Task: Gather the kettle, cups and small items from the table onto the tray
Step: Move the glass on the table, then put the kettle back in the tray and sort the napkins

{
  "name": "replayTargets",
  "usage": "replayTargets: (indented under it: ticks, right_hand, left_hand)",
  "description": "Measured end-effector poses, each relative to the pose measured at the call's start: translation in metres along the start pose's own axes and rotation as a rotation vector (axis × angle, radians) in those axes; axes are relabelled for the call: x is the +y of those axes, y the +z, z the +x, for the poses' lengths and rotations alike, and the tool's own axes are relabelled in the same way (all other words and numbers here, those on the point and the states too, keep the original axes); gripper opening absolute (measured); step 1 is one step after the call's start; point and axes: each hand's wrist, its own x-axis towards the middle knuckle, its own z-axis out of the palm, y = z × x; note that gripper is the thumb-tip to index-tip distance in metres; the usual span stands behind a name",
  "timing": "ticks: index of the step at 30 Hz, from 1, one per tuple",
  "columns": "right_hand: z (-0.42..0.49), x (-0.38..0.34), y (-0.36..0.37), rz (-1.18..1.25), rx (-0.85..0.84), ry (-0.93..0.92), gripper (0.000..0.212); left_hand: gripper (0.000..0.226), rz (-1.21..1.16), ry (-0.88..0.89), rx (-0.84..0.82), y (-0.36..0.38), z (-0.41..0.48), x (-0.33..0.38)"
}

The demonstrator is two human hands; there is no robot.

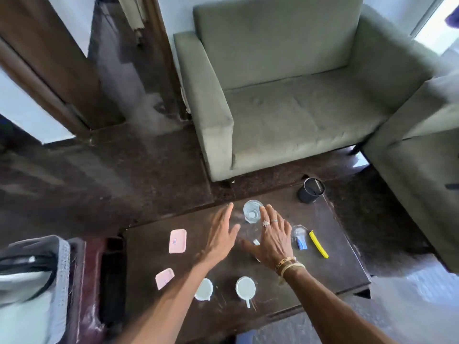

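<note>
Both my hands reach out flat over the dark wooden table [335, 264]. My left hand [221, 234] is open with straight fingers, just left of a clear glass [252, 211]. My right hand [274, 238] is open too, its fingertips beside the glass's right rim. A small white item [256, 242] shows between thumb and palm. Two white cups [203, 289] [245, 288] stand near the front edge. Two pink packets [177, 241] [164, 278] lie to the left. A second clear glass [298, 232], a blue packet [301, 244] and a yellow stick [318, 244] lie to the right. No kettle or tray is in view.
A black cup-shaped holder [310, 190] stands at the table's far right corner. A grey-green armchair [285, 108] faces the table, and another seat [422, 182] is to the right. A dark red case [87, 281] and grey bag [32, 269] sit at the left.
</note>
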Motion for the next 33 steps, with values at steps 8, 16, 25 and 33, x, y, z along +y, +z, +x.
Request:
replayTargets:
  ticks: [8, 16, 25, 33]
  right_hand:
    - [-0.015, -0.051, -0.051, -0.060, 0.170, -0.122, 0.087]
    - [-0.039, -0.126, -0.087, -0.039, 0.271, -0.255, 0.086]
    - [-0.081, -0.205, -0.098, -0.022, 0.350, -0.343, 0.092]
    - [-0.114, -0.258, -0.108, -0.051, 0.367, -0.416, 0.091]
  left_hand:
    - [0.053, 0.398, 0.278, 0.279, -0.069, -0.037, 0.015]
    - [0.056, 0.572, 0.214, 0.439, -0.157, -0.089, -0.016]
    - [0.059, 0.660, 0.137, 0.455, -0.221, -0.166, -0.075]
    - [0.058, 0.669, 0.084, 0.516, -0.267, -0.210, -0.093]
